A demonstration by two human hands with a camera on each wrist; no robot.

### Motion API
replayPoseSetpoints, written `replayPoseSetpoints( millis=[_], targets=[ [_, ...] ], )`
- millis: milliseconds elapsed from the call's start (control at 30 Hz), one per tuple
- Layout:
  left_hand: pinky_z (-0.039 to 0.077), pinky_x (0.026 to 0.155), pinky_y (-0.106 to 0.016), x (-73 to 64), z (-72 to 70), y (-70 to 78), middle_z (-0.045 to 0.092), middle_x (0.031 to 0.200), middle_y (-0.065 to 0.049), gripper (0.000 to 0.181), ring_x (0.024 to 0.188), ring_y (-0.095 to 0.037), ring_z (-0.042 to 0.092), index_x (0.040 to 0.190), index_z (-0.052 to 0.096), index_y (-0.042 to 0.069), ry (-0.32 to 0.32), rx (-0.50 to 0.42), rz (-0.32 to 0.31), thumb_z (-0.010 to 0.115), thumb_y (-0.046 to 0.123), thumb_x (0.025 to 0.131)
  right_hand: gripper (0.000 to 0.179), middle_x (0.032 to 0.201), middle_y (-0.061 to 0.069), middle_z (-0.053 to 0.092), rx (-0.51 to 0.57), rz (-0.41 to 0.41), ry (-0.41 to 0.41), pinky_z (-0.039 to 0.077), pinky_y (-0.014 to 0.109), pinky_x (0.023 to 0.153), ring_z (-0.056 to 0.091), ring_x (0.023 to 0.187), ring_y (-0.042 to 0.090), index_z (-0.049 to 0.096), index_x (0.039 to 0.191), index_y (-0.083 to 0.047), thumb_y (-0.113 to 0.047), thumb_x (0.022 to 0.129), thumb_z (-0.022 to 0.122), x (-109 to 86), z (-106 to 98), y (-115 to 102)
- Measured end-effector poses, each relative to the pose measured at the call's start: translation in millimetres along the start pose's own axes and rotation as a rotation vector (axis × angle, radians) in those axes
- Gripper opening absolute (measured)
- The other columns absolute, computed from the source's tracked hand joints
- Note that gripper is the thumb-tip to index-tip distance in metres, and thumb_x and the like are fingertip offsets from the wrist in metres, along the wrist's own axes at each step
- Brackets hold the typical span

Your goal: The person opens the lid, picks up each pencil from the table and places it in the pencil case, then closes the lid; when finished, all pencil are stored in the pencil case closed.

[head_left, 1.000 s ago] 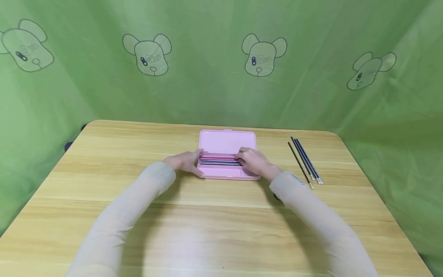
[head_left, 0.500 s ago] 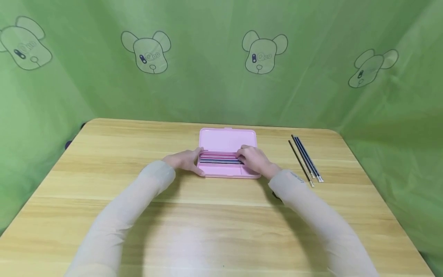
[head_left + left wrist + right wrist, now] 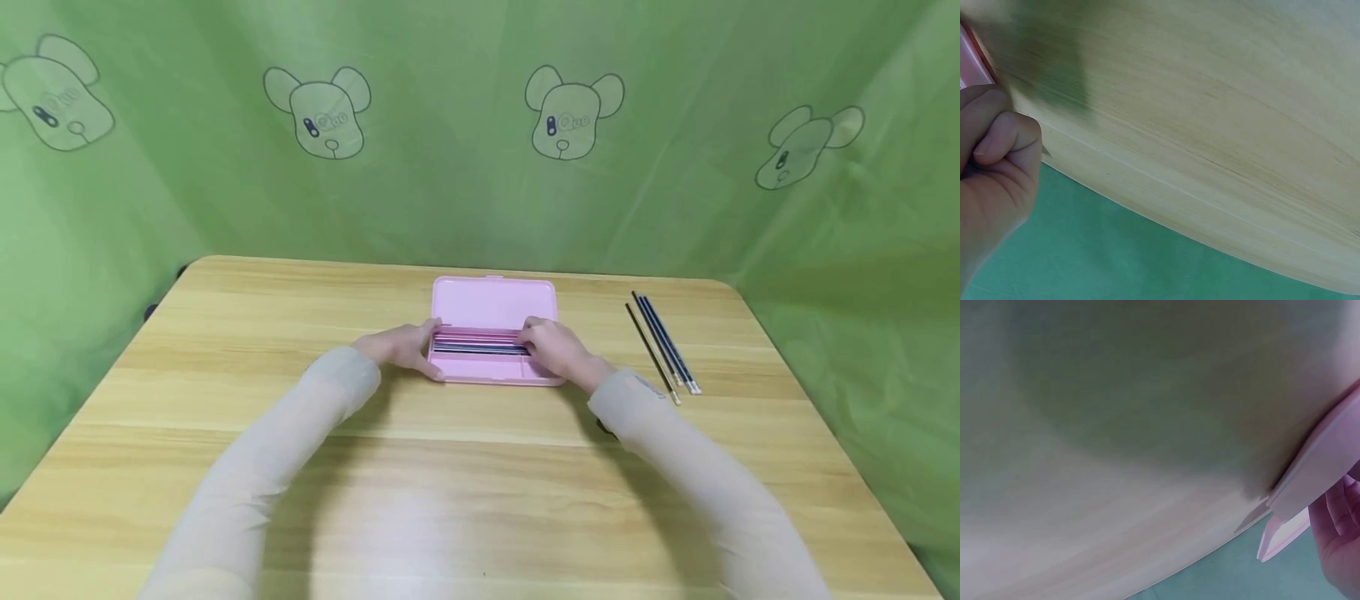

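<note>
With my left hand (image 3: 401, 346) clasping the nine-o'clock end of the open pink pencil case (image 3: 480, 368) at twelve o'clock, I'd gently level the pencils (image 3: 480, 343) using my right hand (image 3: 557, 346), curled at their three-o'clock end, pinching or not I can't tell.

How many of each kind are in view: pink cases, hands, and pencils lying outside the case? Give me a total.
Pink case: 1
Hands, left and right: 2
Loose pencils: 4
Total: 7

The sticks inside the case are too fine to count, so they are left out.
</note>
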State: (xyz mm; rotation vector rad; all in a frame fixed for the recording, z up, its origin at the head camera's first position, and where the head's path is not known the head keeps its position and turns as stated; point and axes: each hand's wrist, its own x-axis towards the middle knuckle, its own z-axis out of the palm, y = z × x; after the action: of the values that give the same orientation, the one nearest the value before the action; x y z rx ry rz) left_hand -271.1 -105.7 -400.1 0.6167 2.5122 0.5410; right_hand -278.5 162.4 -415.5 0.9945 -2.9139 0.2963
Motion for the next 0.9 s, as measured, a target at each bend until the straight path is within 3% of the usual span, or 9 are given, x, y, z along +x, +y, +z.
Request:
replayPoseSetpoints(
  millis=[533, 900],
  targets=[
    [0.023, 0.110, -0.042, -0.6, 0.7, 0.1, 0.029, 0.142, -0.028, 0.103, 0.130, -0.037, 0.031, 0.145, 0.007, 0.001, 0.001, 0.000, 0.007, 0.071, 0.042, 0.075, 0.025, 0.090, 0.010, 0.060, -0.008, -0.038, 0.005, 0.051, 0.038, 0.078, 0.059, 0.086, 0.026, 0.069, 0.103, -0.002, 0.006, 0.081, 0.059, -16.0, -4, 7],
    [0.023, 0.110, -0.042, 0.8, 0.0, -1.4, 0.030, 0.142, -0.028, 0.103, 0.130, -0.037, 0.031, 0.145, 0.008, 0.001, 0.002, 0.004, 0.008, 0.072, 0.042, 0.075, 0.031, 0.094, 0.012, 0.058, 0.005, -0.046, -0.020, 0.051, 0.037, 0.080, 0.057, 0.087, 0.025, 0.067, 0.107, 0.001, 0.009, 0.078, 0.058, -16.4, -3, 9]
  ],
)
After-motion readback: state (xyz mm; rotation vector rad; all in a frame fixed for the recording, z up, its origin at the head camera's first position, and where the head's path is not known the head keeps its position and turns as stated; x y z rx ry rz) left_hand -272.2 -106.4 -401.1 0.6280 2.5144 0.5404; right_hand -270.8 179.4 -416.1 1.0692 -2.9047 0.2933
